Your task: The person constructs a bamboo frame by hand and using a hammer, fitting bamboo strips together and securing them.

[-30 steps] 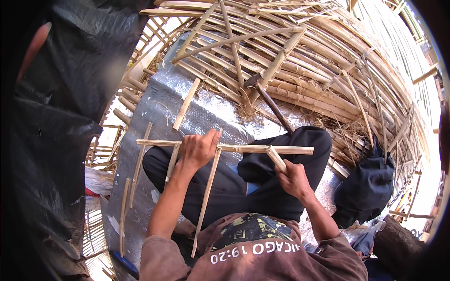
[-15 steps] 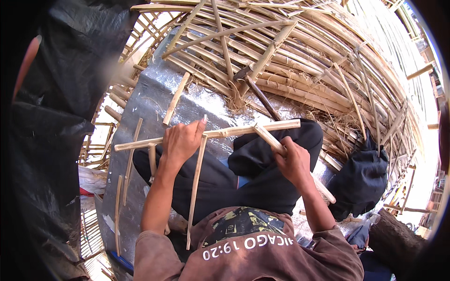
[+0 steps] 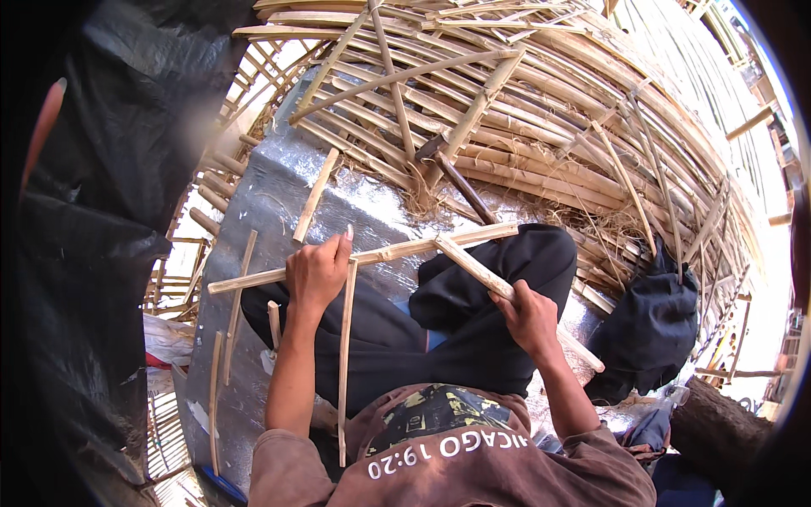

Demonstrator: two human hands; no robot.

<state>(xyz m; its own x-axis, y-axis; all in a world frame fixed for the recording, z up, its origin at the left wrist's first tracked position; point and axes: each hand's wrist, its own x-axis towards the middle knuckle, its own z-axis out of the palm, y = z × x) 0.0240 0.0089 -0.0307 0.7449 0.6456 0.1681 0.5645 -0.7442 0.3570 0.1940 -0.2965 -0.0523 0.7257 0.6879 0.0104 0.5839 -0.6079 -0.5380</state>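
Observation:
My left hand is wrapped round a long pale bamboo stick that runs crosswise over my lap, its right end slightly higher. From beside that hand a thinner stick extends down toward my shirt; its top meets the long stick. My right hand grips a second thick stick held slantwise. Its upper end touches the long stick toward the right, and its lower end comes out past my wrist. Left of my left forearm, a short stick end shows over my dark trousers.
A hammer with a dark handle rests by the bamboo strips ahead. Loose sticks lie on the grey metal sheet. A dark cloth bundle and a log are at right, black plastic sheeting at left.
The long stick has shifted toward me at its left end and slightly left at its right end. My left hand has lowered a little. The right-hand stick's upper end has moved left.

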